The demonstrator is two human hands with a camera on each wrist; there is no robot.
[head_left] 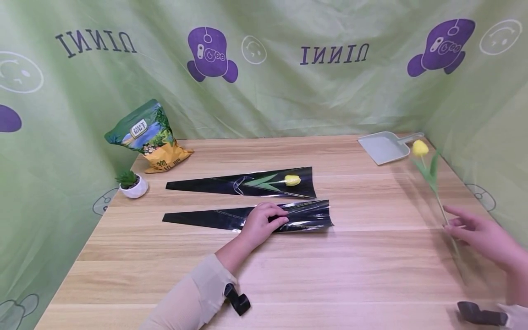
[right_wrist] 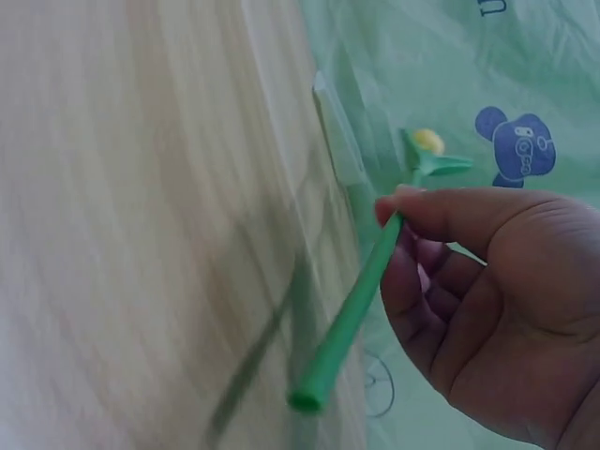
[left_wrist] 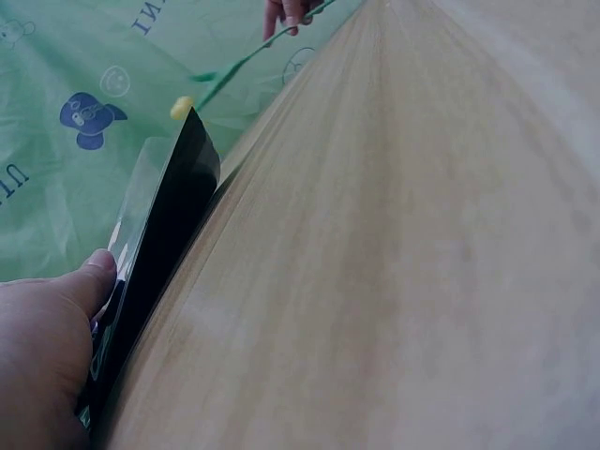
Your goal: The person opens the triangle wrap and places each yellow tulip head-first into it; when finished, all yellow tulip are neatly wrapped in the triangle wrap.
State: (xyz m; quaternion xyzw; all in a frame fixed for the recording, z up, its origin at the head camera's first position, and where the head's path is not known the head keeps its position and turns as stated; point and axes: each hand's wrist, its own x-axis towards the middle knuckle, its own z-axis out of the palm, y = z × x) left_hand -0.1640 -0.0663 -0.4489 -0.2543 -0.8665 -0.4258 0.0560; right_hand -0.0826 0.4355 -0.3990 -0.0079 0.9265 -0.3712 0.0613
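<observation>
My right hand [head_left: 480,231] pinches the green stem of a yellow tulip [head_left: 438,199] between thumb and fingers, near the table's right edge. The tulip's bloom points away from me, and in the right wrist view the cut end of its stem [right_wrist: 342,328] points back toward the camera. My left hand [head_left: 262,223] grips the nearer black flower sleeve [head_left: 307,215] around its middle. In the left wrist view the thumb lies on the sleeve's clear film [left_wrist: 139,202], which stands apart from the black backing at the wide mouth.
Behind it lies another black sleeve [head_left: 206,184] with a yellow tulip [head_left: 292,180] inside. A colourful bag [head_left: 148,137] and a small potted succulent [head_left: 133,185] stand at the back left. A grey dustpan [head_left: 383,147] rests at the back right, before the green curtain [head_left: 280,101].
</observation>
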